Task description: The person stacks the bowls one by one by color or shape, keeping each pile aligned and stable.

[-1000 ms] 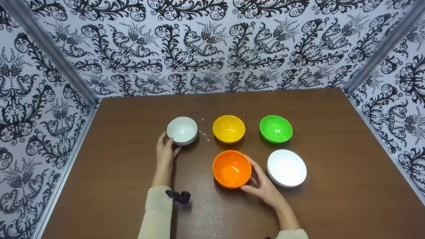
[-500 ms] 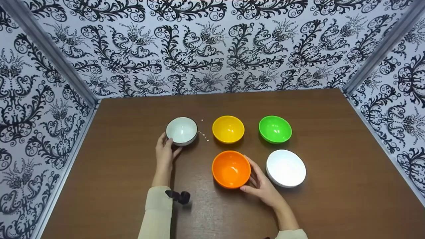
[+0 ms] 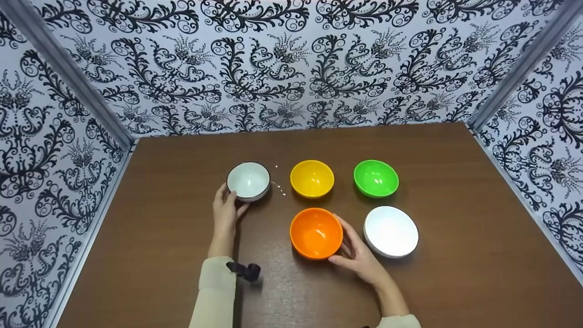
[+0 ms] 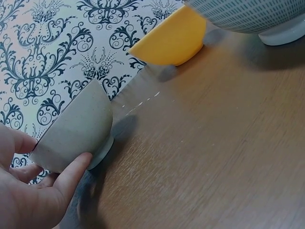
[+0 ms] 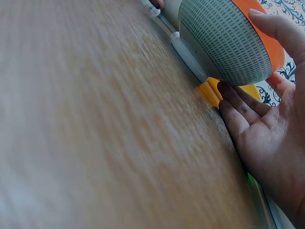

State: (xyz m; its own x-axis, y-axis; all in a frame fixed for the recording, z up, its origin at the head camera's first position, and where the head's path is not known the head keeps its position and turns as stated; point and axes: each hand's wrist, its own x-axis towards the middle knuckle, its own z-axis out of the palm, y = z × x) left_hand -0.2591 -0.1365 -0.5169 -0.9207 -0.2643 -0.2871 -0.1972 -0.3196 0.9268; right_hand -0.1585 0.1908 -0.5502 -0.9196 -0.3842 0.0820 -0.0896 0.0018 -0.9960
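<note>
The orange bowl (image 3: 316, 233) stands upright, its opening to the ceiling; its outer wall, as the right wrist view shows, is pale and covered with rows of small green dashes. The right hand (image 3: 362, 259) holds it from its right side: the thumb bends to the rim, and the other fingers, moderately parted from the thumb, support the wall from below. Whether the foot of this bowl touches the table (image 3: 159, 228), I cannot say with certainty.

Farther from the person and to the left of the orange bowl is the pale bowl (image 3: 249, 180) with a dark rim. The left hand (image 3: 225, 212) grips it at its near left side, with fingers at the rim and on the lower wall, so the bowl lies between the parted fingers.

Directly beyond the orange bowl stands the yellow bowl (image 3: 312, 179), and beyond it to the right, the green bowl (image 3: 375, 178). The white bowl (image 3: 391, 231) is to the right of the orange bowl, with the right hand between them. Some white specks (image 3: 284, 194) lie beyond the orange bowl, toward its left. Farthest behind it rises a wall (image 3: 273, 68) with black scroll ornament.
</note>
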